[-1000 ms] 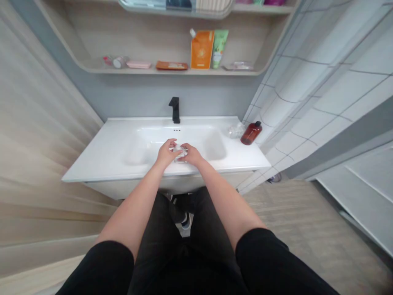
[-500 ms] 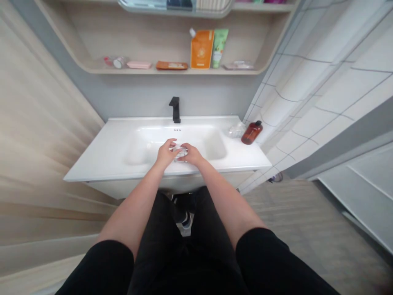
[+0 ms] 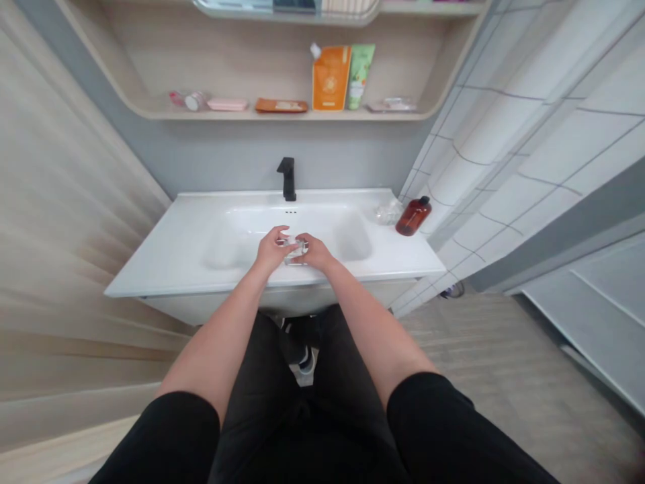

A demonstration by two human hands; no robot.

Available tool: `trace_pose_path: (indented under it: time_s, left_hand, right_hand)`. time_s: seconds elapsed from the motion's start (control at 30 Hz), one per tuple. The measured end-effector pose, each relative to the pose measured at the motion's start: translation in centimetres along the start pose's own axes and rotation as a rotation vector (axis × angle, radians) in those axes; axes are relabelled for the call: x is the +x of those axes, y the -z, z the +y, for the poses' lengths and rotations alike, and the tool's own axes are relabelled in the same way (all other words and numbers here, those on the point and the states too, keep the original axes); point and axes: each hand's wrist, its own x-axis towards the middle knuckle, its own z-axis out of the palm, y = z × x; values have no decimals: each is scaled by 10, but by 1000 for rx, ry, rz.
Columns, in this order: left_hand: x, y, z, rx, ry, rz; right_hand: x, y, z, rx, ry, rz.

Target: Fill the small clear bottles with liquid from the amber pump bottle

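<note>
both hands are close together, the left hand (image 3: 271, 252) and the right hand (image 3: 316, 254) clasped round the sides of a small clear object (image 3: 296, 251), which sits between them at the near edge of the sunken basin (image 3: 350, 235); whether it rests on the rim or is held just over it cannot be told, and its exact shape is partly covered by fingers. the glossy white table (image 3: 161, 262) spreads out on either side of the hands. straight beyond them stands a black faucet (image 3: 289, 181) against a plain grey wall (image 3: 222, 158). to the right of the hands, near the far corner, a brown bottle (image 3: 413, 217) with a black cap is just beside some crumpled clear plastic (image 3: 387, 214). above and beyond the hands, a pale shelf (image 3: 151, 50) carries an orange spout pouch (image 3: 330, 81), a green tube (image 3: 360, 77), a flat orange packet (image 3: 281, 105) and a flat pink item (image 3: 228, 105). a beige curtain (image 3: 60, 235) hangs well left of the hands; to their right rise white wall tiles (image 3: 569, 151), with a grey-brown floor (image 3: 463, 356) below.
</note>
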Motion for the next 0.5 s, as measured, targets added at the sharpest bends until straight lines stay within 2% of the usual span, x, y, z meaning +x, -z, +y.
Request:
trace_pose_path:
  time_s: [0.2, 0.37, 0.43, 0.5]
  left_hand:
    - [3, 2, -4, -89, 37, -45]
    - [4, -5, -4, -81, 17, -60]
    - [4, -5, -2, -50, 3, -52]
    - [2, 4, 2, 78, 28, -60]
  right_hand:
    - [-1, 2, -4, -9, -29, -4]
    - [-1, 1, -7, 0, -76, 12]
    - [-1, 1, -7, -1, -113, 42]
    - [-1, 1, -7, -10, -153, 83]
